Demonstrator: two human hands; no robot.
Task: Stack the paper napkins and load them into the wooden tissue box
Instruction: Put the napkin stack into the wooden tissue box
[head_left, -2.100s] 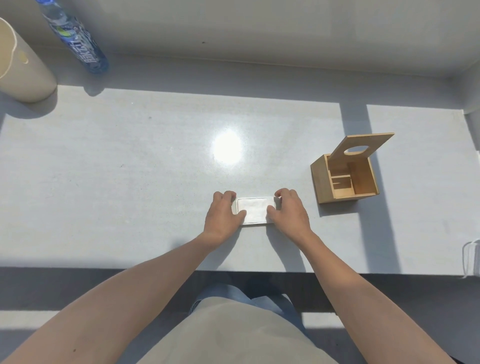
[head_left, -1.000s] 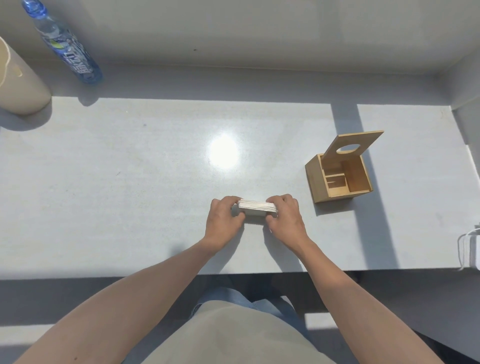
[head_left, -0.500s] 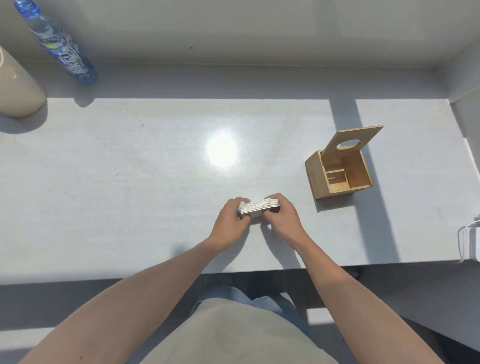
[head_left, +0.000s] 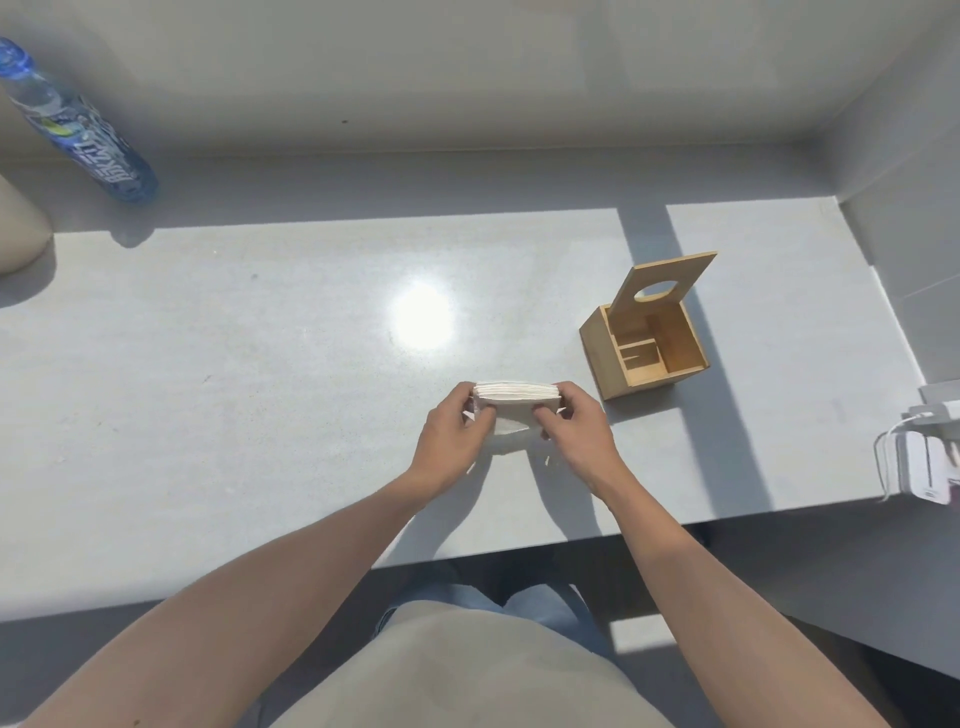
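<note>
A white stack of paper napkins (head_left: 516, 397) stands on its edge, lifted a little above the grey table (head_left: 260, 364). My left hand (head_left: 454, 434) grips its left end and my right hand (head_left: 576, 428) grips its right end, thumbs on the near face. The wooden tissue box (head_left: 644, 353) stands to the right of my hands, apart from them. Its lid (head_left: 662, 283), with an oval hole, is tilted up at the back, and inner dividers show inside.
A blue-labelled water bottle (head_left: 78, 135) lies at the far left, beside a beige container (head_left: 15, 234). A white device with cables (head_left: 919, 457) sits at the table's right edge. A wall runs along the back and right.
The napkin stack lay flat under my hands; both hands have tipped it up onto its edge and raised it slightly. The box has not moved.
</note>
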